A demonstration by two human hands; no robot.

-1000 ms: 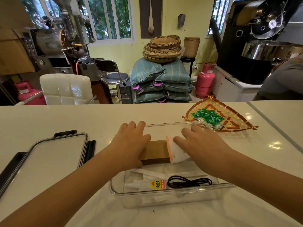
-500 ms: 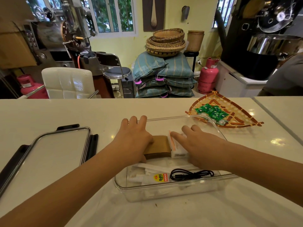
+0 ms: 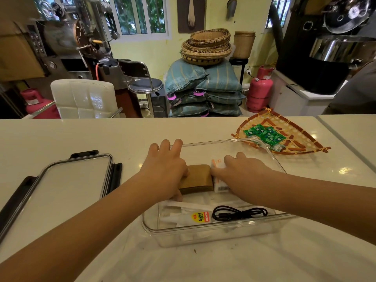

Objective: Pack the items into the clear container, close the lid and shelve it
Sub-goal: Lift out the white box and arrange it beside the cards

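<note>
A clear container (image 3: 272, 157) sits on the white counter in front of me. Inside it lie a brown block (image 3: 198, 178), a white packet with orange stripes (image 3: 218, 185), a white 502 glue tube (image 3: 195, 217) and a coiled black cable (image 3: 239, 213). My left hand (image 3: 164, 169) rests on the brown block's left end, fingers spread over the container's far rim. My right hand (image 3: 242, 169) presses on the white packet beside the block. The clear lid (image 3: 67, 184) with black clips lies flat to the left.
A woven fan-shaped tray (image 3: 295, 143) with several green packets (image 3: 264, 134) lies at the right, just behind the container. The counter's far edge faces a white chair (image 3: 83, 98), a stool and stacked sacks. A seam splits the counter at the far right.
Both hands have shifted slightly inside the container, drawing the white packet up against the brown block. The camera has tilted a little, so everything sits higher in view.
</note>
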